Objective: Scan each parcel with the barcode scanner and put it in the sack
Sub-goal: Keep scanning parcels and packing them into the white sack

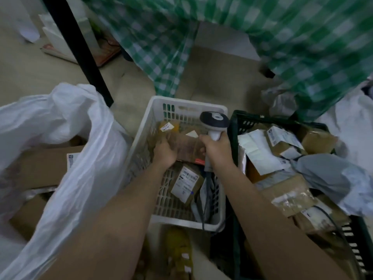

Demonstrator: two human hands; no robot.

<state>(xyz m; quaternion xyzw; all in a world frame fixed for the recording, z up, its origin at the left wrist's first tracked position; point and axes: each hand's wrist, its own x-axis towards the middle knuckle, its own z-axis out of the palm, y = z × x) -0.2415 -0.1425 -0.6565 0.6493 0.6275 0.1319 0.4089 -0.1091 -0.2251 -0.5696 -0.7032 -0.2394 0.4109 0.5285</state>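
Note:
My right hand (217,150) grips the white handle of the barcode scanner (215,121), whose dark head points away over the white basket (189,104). My left hand (164,153) holds the near left edge of a brown cardboard parcel (186,146) inside that basket. Behind it lies a small brown parcel with a white sticker (167,126). Nearer me in the basket lies another brown parcel with a white shipping label (186,183). The white plastic sack (66,138) gapes open at the left, with brown boxes (40,168) inside.
A dark green crate (242,118) at the right is heaped with labelled parcels (282,158) and grey mailer bags (327,172). A green checked cloth (282,37) hangs at the back over a black table leg (80,53). The scanner's cable (207,184) trails down into the white basket.

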